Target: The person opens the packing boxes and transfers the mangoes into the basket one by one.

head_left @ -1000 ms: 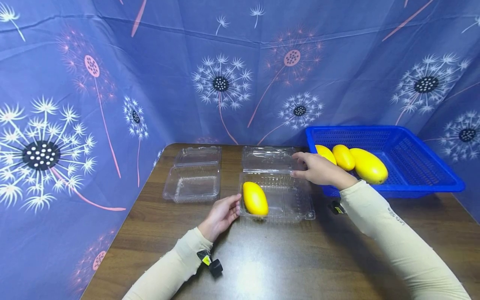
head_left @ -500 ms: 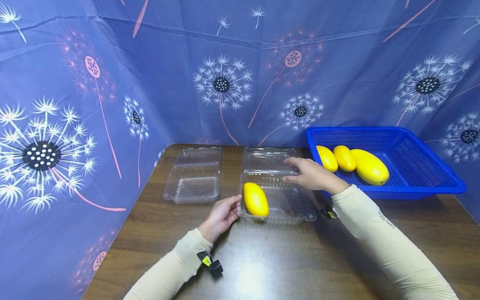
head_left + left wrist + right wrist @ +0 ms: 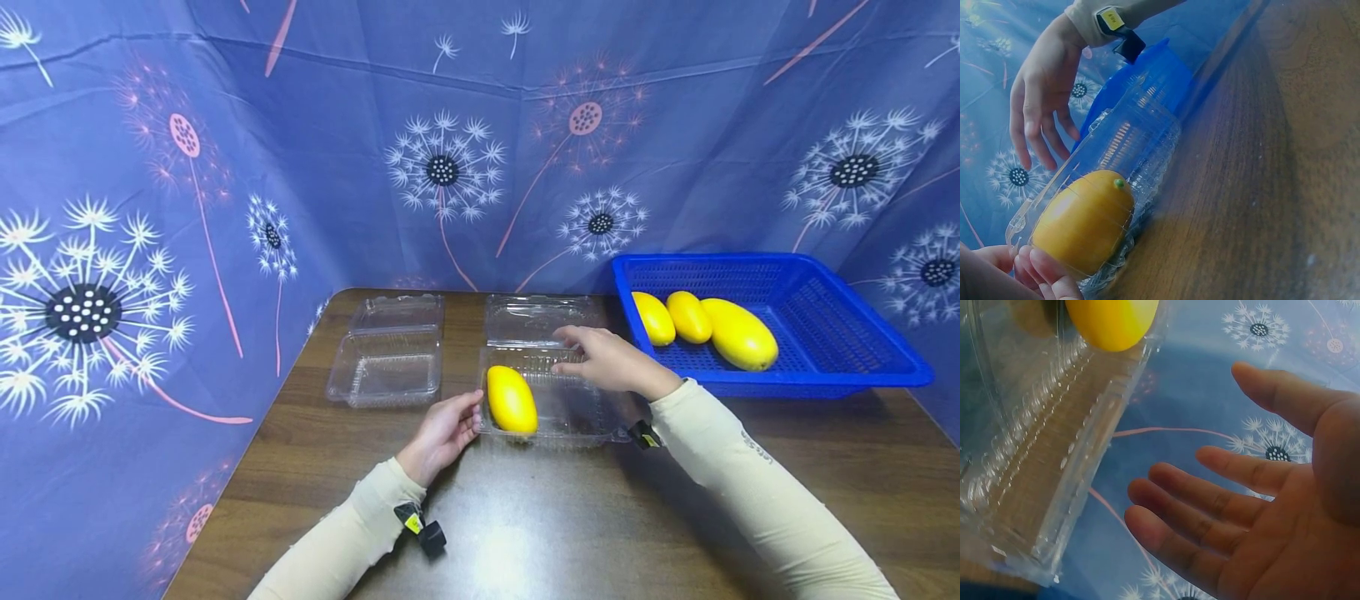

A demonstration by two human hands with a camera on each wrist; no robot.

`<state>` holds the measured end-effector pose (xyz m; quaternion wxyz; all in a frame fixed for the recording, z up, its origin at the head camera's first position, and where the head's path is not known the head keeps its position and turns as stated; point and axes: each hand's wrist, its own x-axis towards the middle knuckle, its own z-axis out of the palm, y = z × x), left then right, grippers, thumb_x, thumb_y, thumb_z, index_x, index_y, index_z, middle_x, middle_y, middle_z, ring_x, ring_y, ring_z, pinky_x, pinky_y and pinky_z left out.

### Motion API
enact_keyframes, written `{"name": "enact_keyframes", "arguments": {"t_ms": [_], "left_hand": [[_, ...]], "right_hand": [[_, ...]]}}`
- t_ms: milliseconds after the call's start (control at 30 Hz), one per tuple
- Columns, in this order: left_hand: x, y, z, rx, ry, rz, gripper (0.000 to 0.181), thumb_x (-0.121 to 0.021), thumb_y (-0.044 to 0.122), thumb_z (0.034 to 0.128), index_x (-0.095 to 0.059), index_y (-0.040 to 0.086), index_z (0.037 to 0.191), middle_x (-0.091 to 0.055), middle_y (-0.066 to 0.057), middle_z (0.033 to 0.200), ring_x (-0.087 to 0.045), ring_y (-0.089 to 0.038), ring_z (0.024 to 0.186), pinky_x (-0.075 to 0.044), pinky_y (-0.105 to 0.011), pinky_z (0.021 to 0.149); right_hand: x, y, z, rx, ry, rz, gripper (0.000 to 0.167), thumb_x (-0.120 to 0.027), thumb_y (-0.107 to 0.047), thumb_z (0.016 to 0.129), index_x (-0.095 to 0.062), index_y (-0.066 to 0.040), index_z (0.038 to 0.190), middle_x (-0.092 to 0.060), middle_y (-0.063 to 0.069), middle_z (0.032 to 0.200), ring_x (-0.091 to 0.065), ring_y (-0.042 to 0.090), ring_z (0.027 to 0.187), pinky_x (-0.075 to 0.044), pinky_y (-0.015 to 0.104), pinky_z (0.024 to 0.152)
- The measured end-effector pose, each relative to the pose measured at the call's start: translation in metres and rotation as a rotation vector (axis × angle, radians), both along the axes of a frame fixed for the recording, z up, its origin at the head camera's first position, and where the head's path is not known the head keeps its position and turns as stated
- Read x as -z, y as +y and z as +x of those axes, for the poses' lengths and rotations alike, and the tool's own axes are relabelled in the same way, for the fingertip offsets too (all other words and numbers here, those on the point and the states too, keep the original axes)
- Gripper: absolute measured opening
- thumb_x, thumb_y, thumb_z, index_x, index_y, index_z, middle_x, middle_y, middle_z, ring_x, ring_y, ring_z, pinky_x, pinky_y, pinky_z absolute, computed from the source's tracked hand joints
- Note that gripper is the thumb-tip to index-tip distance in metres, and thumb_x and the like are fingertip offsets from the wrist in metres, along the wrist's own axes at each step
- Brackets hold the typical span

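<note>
A yellow mango [image 3: 512, 400] lies at the left side of an open clear plastic clamshell container [image 3: 570, 408], whose lid [image 3: 536, 321] lies back behind it. With thumb and fingers, my left hand [image 3: 444, 429] pinches the container's left edge; in the left wrist view those fingertips [image 3: 1047, 269] are beside the mango [image 3: 1085, 219]. My right hand [image 3: 603, 358] hovers over the container's right part, fingers spread and holding nothing. The right wrist view shows this hand [image 3: 1254, 506] with palm and fingers apart from the container wall.
A blue plastic basket [image 3: 825, 379] at the right holds several yellow mangoes [image 3: 738, 333]. Left of the clamshell stands a second open clear container [image 3: 390, 367]. Patterned blue cloth [image 3: 517, 167] hangs behind the wooden table [image 3: 570, 525].
My right hand has moved left and slightly toward me, away from the basket and over the container. My left hand and the mango in the container have stayed put.
</note>
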<state>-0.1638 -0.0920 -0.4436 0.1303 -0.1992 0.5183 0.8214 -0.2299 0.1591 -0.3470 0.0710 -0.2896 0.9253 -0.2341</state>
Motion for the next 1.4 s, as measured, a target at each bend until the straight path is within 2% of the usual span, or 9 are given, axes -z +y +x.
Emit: {"name": "enact_keyframes", "arguments": {"t_ms": [333,600,800,1133,1400], "left_hand": [[0.001,0.000,0.001,0.007,0.011,0.002,0.006,-0.063,0.013,0.0923,-0.062,0.009,0.088,-0.056,0.005,0.068,-0.050,-0.004,0.059,-0.047,-0.014,0.058],[0.000,-0.001,0.002,0.013,0.000,0.003,0.010,-0.063,0.013,0.0922,-0.063,0.012,0.083,-0.056,0.006,0.068,-0.050,-0.004,0.059,-0.047,-0.014,0.057],[0.001,0.000,0.002,0.007,0.002,-0.003,0.012,-0.063,0.013,0.0926,-0.063,0.013,0.080,-0.055,0.006,0.067,-0.050,-0.004,0.059,-0.046,-0.014,0.057],[0.001,0.000,0.002,0.004,0.011,-0.006,0.013,-0.064,0.014,0.0920,-0.063,0.013,0.080,-0.055,0.006,0.067,-0.050,-0.004,0.058,-0.046,-0.014,0.056],[0.001,0.000,0.001,0.007,0.007,-0.011,0.013,-0.064,0.015,0.0917,-0.063,0.013,0.079,-0.055,0.006,0.068,-0.050,-0.005,0.059,-0.046,-0.015,0.057]], "right_hand": [[0.008,-0.006,0.005,-0.011,-0.054,-0.013,0.058,-0.069,-0.029,0.090,-0.049,0.000,0.136,-0.062,0.023,0.124,-0.061,0.037,0.111,-0.053,0.050,0.092],[0.014,-0.013,0.009,-0.029,-0.034,-0.018,0.059,-0.069,-0.029,0.090,-0.050,0.001,0.136,-0.061,0.023,0.128,-0.060,0.037,0.113,-0.051,0.052,0.095],[0.016,-0.021,0.010,-0.058,-0.002,-0.016,0.058,-0.069,-0.029,0.090,-0.051,0.004,0.134,-0.062,0.023,0.125,-0.061,0.038,0.111,-0.052,0.052,0.093],[0.025,-0.034,0.012,-0.046,-0.067,0.026,0.058,-0.069,-0.032,0.090,-0.051,-0.003,0.136,-0.062,0.016,0.128,-0.060,0.032,0.114,-0.052,0.049,0.096],[0.032,-0.041,0.014,-0.048,-0.097,0.044,0.060,-0.070,-0.033,0.089,-0.050,-0.002,0.136,-0.060,0.018,0.132,-0.060,0.034,0.116,-0.051,0.051,0.097]]}}
